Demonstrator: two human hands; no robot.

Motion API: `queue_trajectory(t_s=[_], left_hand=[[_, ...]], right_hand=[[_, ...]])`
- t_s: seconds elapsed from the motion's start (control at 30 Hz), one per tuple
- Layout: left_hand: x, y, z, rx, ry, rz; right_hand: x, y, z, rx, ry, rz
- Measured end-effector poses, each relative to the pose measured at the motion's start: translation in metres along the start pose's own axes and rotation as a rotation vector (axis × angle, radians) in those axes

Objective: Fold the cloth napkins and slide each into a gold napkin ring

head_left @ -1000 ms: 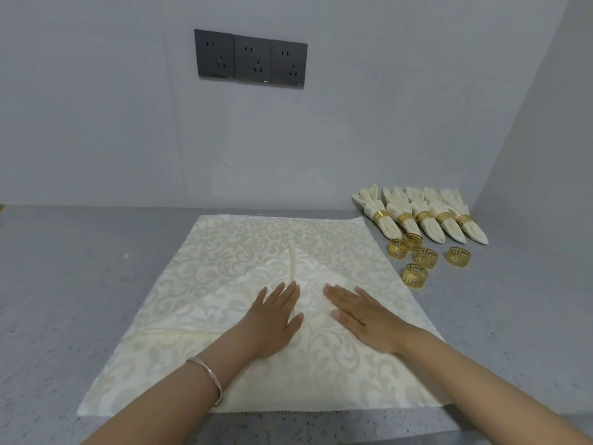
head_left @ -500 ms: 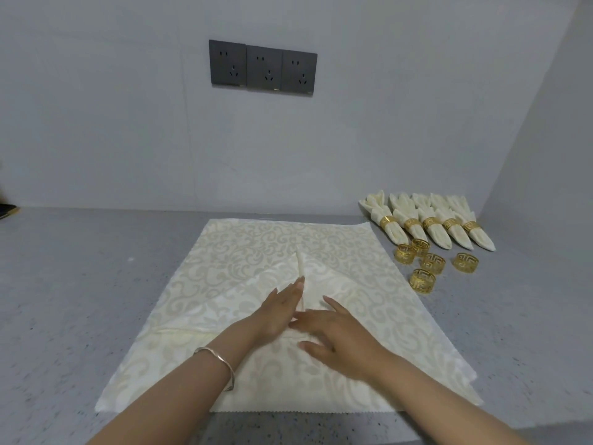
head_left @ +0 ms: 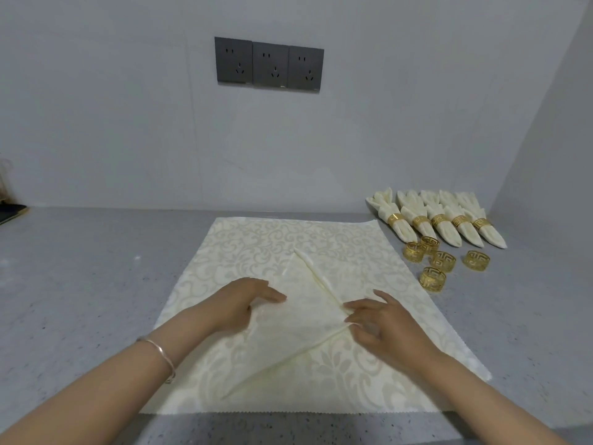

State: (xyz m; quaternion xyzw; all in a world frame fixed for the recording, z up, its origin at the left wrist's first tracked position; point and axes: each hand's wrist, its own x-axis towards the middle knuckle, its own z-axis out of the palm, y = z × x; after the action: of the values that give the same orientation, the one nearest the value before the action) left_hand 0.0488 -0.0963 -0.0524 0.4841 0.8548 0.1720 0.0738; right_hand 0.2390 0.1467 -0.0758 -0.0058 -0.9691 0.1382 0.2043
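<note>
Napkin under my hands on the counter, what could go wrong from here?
The right hand pinches only one corner of the folded napkin, so the layers could slip and skew the crease. The left hand just rests flat, so the patterned cloth underneath might bunch. The loose gold napkin rings sit near that cloth's edge and could get knocked.

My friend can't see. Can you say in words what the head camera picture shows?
Two hands fold a cream napkin into a triangle on a larger patterned cloth: the left hand presses it flat, the right hand pinches its right corner. At the back right of the counter lie five napkins in gold rings, with five loose gold rings in front.
</note>
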Motion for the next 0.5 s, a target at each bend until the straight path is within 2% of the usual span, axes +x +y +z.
queue_trajectory(t_s=[0.1, 0.33, 0.5], left_hand=[[-0.004, -0.007, -0.004, 0.075, -0.033, 0.083], [-0.011, -0.018, 0.0, -0.126, 0.033, 0.09], [-0.01, -0.021, -0.003, -0.238, 0.079, 0.057]], right_hand=[[-0.003, -0.001, 0.002, -0.01, -0.008, 0.006], [0.003, -0.013, 0.007, -0.131, 0.027, -0.026], [0.007, -0.01, 0.01, 0.033, 0.05, 0.071]])
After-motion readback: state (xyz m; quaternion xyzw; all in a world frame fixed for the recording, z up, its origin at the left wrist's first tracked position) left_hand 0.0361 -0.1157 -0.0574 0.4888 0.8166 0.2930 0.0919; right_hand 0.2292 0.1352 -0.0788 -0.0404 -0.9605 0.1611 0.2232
